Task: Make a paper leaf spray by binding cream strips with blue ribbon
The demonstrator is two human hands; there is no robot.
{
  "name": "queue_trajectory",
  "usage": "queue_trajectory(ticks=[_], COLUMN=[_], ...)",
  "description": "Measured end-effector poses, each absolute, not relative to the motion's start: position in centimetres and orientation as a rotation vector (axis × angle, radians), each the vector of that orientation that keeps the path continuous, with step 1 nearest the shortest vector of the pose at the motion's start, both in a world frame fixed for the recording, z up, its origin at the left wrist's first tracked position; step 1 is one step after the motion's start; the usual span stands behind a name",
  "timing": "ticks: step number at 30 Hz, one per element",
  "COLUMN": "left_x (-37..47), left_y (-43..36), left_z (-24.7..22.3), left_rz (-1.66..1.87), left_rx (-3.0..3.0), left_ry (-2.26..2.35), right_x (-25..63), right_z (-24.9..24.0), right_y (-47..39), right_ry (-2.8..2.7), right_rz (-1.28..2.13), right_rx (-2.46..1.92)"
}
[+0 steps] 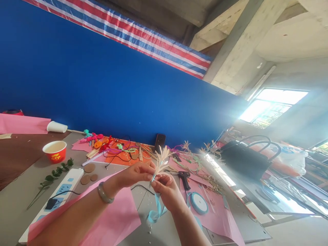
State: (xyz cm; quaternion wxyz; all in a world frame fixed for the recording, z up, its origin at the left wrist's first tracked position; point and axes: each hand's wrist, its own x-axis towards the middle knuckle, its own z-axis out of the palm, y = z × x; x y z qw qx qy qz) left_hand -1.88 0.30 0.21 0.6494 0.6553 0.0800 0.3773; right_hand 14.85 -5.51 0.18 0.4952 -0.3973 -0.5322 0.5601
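A pale, straw-coloured flower bunch [162, 158] stands upright between my two hands above the table. My left hand [140, 172] pinches it near the base of its petals, fingers closed. Lower on the stem, my right hand [165, 188] is closed on a light blue ribbon [156, 213], whose loose end hangs down in a curl. Some of the blue ribbon shows wrapped just under the petals. To the right of my right hand, a roll of blue ribbon [199, 203] lies on pink paper. My fingers partly hide the stem.
A black glue gun [184, 180] lies right of my hands. A white power strip [55, 201], a leafy green sprig [55, 176], wooden discs [85, 179] and a red paper cup [54, 152] are at left. A phone [160, 141] leans on the blue partition [102, 85]. A black handbag [243, 159] stands right.
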Motion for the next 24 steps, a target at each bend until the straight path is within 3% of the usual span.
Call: queue_trajectory(ticks=[9,16,24], left_x=[-1.4,-1.9,-2.5], left_y=[0.6,0.6,0.4], left_z=[-0.8,-0.1,0.5], left_rz=[0.916,0.858,0.759], left_rx=[1.257,1.417,1.645], left_ry=[0.263,0.383,0.456], right_x=[14.5,14.5,15.6], right_z=[0.6,1.0,0.8], right_y=[-5.7,-6.0,-5.9], right_ry=[-1.21,-1.243,-1.248], right_rz=[1.362,1.247,1.435], right_rx=[-0.996,-1.114,-1.042])
